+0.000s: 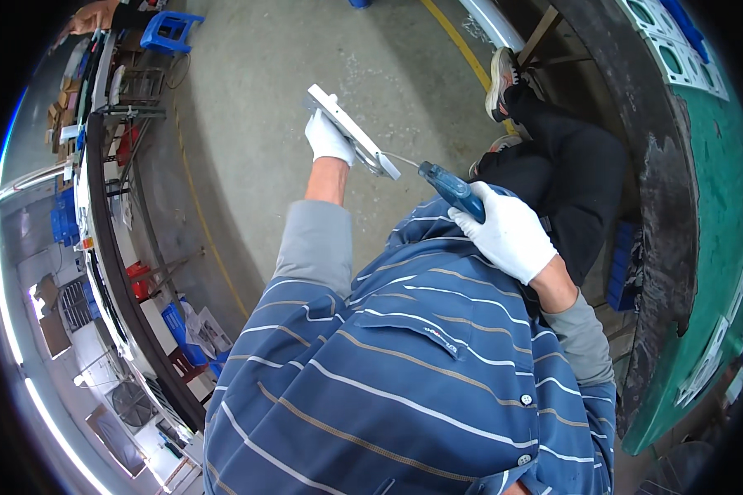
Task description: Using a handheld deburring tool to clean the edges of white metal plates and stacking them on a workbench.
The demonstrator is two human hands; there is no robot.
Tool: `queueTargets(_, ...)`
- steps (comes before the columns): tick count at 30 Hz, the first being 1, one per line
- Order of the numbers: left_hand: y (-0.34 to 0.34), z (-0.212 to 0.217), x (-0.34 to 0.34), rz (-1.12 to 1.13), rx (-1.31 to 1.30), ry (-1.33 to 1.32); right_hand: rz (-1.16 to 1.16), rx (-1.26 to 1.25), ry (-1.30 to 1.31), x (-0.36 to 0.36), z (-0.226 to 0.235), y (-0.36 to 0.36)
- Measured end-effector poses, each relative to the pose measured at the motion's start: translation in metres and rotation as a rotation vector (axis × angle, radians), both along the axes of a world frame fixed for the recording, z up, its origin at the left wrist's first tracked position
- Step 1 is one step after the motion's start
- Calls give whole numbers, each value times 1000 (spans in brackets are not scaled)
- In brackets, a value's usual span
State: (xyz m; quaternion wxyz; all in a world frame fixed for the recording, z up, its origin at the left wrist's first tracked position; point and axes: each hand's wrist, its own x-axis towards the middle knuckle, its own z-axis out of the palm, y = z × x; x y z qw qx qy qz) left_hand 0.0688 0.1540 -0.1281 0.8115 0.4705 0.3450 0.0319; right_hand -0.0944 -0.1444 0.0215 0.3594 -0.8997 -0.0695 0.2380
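A head-worn view looks down over a blue striped shirt (pixel 404 388) to two white-gloved hands held out above a concrete floor (pixel 256 107). The left hand (pixel 328 137) is clenched around a flat white rectangular panel (pixel 351 130), its grip closed on the panel's middle. The panel's long axis runs diagonally, from upper left down to lower right, and its lower end points toward the other hand. The right hand (pixel 510 231) is clenched around a blue handheld tool (pixel 452 190), whose thin metal tip (pixel 404 159) reaches up and left to the panel's lower end (whether it touches cannot be told). The left hand is the nearer to the panel. A green counter (pixel 710 239) curves along the right edge.
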Motion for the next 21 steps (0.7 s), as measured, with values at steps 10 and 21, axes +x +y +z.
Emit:
queueTargets(10, -3, -6, 0, -36, 26, 23, 19, -7, 6, 2, -3, 2)
queueTargets(21, -5, -17, -5, -95, 89, 63, -2, -30, 15, 15, 11, 4)
